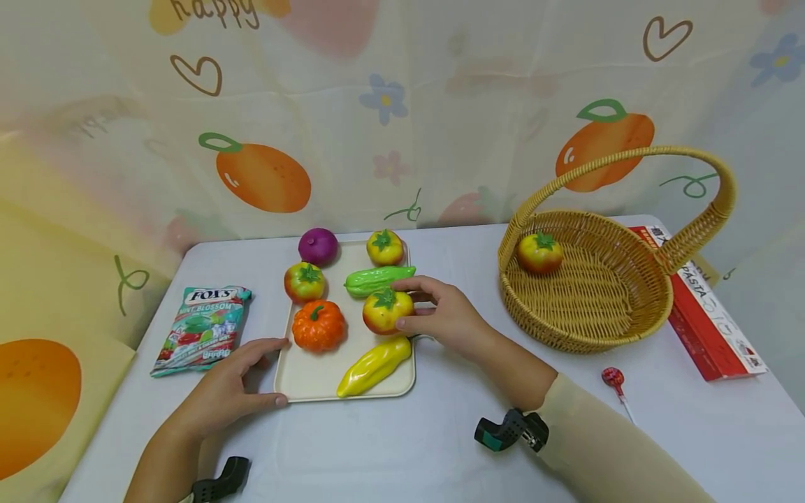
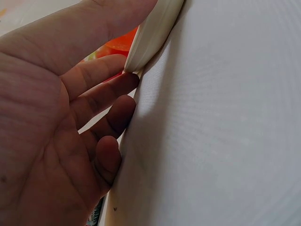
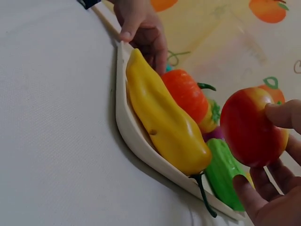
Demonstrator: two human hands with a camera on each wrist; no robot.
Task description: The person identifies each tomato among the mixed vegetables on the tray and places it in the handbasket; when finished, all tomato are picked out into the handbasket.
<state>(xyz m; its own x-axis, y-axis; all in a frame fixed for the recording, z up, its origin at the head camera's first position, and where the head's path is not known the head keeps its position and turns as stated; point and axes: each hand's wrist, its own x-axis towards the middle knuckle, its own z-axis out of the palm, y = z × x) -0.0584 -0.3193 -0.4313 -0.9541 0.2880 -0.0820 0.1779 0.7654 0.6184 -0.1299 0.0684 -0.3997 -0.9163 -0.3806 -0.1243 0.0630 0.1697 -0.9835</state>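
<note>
My right hand (image 1: 449, 318) holds a red-and-yellow toy tomato (image 1: 388, 312) with a green leafy top, thumb on one side and fingers on the other. In the right wrist view, this tomato (image 3: 251, 127) appears raised over the cream tray (image 3: 136, 150). My left hand (image 1: 229, 381) touches the left edge of the tray (image 1: 314, 381), thumb near its front corner and fingers spread. On the tray are a yellow pepper (image 1: 374, 365), an orange pumpkin (image 1: 318, 326), a green cucumber-like vegetable (image 1: 371, 281), two more tomatoes (image 1: 386, 248) and a purple onion (image 1: 318, 247).
A wicker basket (image 1: 591, 335) with a tall handle stands at the right, one tomato (image 1: 539, 253) inside. Beside it lie a red-and-white pasta box (image 1: 704, 314) and a lollipop (image 1: 613, 377). A candy bag (image 1: 204, 328) lies left of the tray. A printed cloth hangs behind the table.
</note>
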